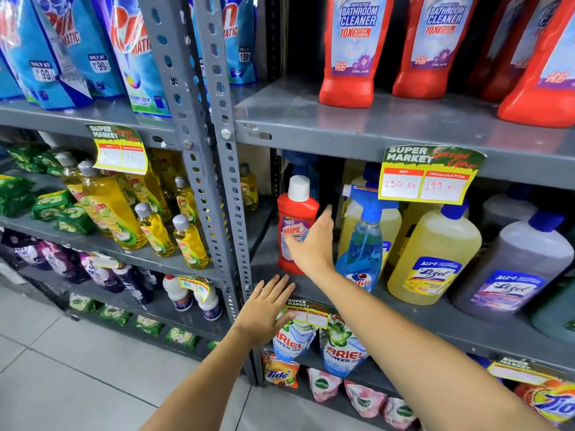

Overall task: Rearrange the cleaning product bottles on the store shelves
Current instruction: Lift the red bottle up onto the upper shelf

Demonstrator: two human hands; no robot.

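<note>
Head view, right hand: the right hand (312, 244) is open, fingers spread and a little curved, palm turned to the red Harpic bottle (295, 225). The fingertips lie over the bottle's label, but I cannot tell if they touch it; nothing is gripped.
Head view, left hand: the left hand (266, 309) is flat and open, fingers together, resting against the front edge of the grey metal shelf (466, 325) just under the Harpic bottle. It holds nothing.
Task bottle: the Harpic bottle stands upright at the left end of the middle shelf, beside the perforated steel upright (230, 194). It is red glossy plastic with a white round cap and a purple label.
Neighbours: just to its right stands a blue spray bottle (362, 244) with clear blue liquid and a trigger head. Then come a yellow Lizol jug (435, 256) and a grey-purple Lizol jug (513, 269), both rounded, with blue caps.
Upper shelf: tall red bathroom cleaner bottles (351, 51) stand on a scratched grey board.
Price tag: a yellow and green card (429, 172) hangs from the shelf edge above the jugs.
Left rack: yellow dish liquid bottles (109, 209) with grey caps, and blue detergent pouches (62, 51) above them.
Room: pale floor tiles (77, 368), smooth and slightly shiny.
</note>
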